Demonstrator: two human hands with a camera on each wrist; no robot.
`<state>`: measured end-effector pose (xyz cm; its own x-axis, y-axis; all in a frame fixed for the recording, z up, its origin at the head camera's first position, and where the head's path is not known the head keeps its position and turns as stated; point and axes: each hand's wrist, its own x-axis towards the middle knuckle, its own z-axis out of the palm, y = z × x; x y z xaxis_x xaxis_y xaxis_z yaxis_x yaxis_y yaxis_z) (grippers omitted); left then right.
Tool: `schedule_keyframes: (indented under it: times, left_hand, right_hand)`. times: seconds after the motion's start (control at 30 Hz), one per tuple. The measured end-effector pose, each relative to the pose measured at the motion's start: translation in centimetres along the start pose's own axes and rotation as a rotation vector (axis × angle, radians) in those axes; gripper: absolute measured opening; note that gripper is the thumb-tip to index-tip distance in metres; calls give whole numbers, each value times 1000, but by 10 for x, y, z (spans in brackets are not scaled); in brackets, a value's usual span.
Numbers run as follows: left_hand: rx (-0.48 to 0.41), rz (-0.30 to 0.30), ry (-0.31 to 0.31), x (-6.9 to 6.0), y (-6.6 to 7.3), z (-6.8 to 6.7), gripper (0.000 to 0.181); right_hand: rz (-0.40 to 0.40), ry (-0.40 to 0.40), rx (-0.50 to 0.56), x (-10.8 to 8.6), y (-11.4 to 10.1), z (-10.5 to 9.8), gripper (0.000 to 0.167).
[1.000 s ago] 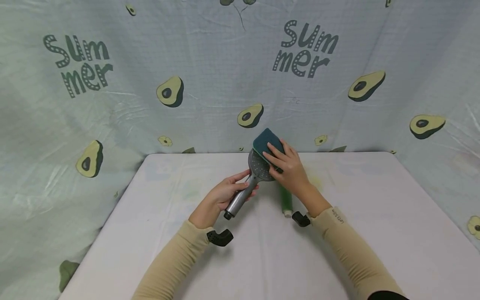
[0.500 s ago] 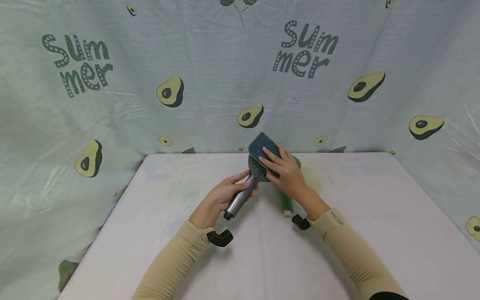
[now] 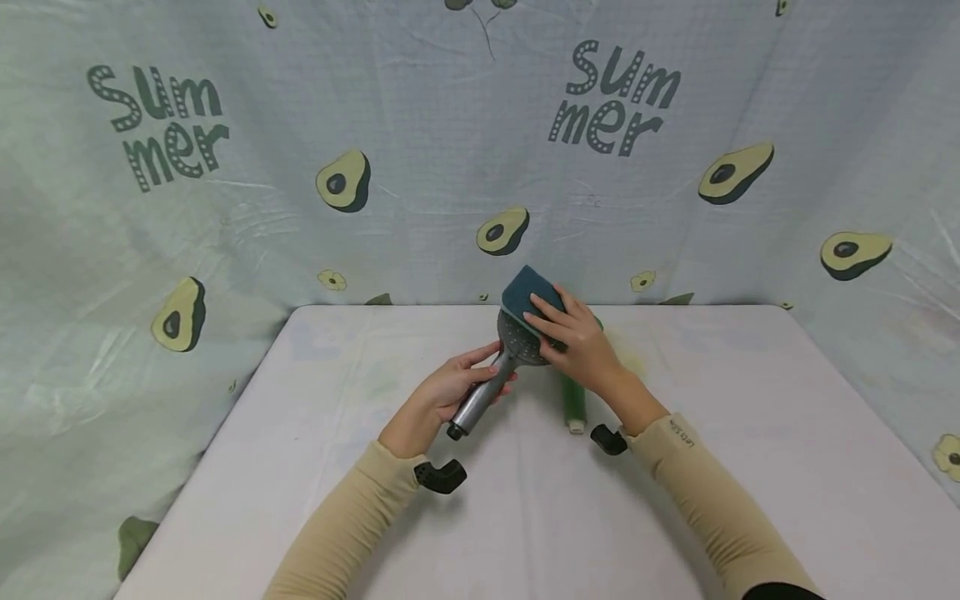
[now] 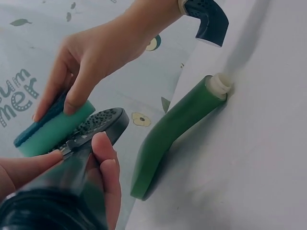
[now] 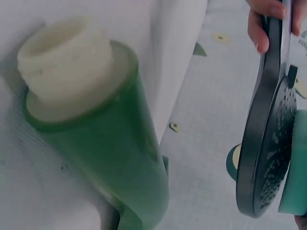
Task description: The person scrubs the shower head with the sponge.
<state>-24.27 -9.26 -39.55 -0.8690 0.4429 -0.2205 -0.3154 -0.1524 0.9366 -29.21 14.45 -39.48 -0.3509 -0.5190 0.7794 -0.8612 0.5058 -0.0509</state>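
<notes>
A grey shower head point(image 3: 517, 337) is held up over the table, tilted, with its nozzle face toward the camera in the head view. My left hand point(image 3: 450, 385) grips its handle. In my right hand point(image 3: 581, 342) is a sponge point(image 3: 528, 296), dark teal on one side and light green on the other, pinched between thumb and fingers. The sponge's light green side point(image 5: 295, 167) lies against the nozzle face in the right wrist view. Beneath the right hand, a green shower head point(image 4: 180, 120) with a white threaded end lies on the table, partly hidden in the head view.
The table point(image 3: 360, 500) has a white cover. Behind it hangs a pale curtain point(image 3: 420, 125) printed with avocados and lettering. Black camera mounts point(image 3: 441, 476) sit at both wrists, near the beige sleeves.
My right hand and the sponge shift down and left across the shower head, then slightly back to the right. The left hand and the grey shower head stay nearly still.
</notes>
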Motion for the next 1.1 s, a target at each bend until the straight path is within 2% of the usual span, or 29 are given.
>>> schedule_keyframes:
  times: [0.1, 0.3, 0.53, 0.73, 0.9, 1.1]
  left_hand:
    - [2, -9, 0, 0, 0, 1, 56]
    - [6, -15, 15, 0, -1, 0, 56]
    - [-28, -25, -1, 0, -1, 0, 57]
    - [-28, -12, 4, 0, 1, 0, 56]
    - [-46, -5, -10, 1, 2, 0, 56]
    - [-79, 14, -30, 0, 5, -4, 57]
  right_hand:
    - [15, 18, -8, -2, 0, 0, 48]
    - [-64, 16, 11, -4, -3, 4, 46]
    - [27, 52, 39, -9, 2, 2, 47]
    - [-22, 3, 71, -12, 4, 2, 46]
    - [0, 36, 68, -12, 5, 2, 48]
    - [-76, 16, 109, -12, -1, 6, 47]
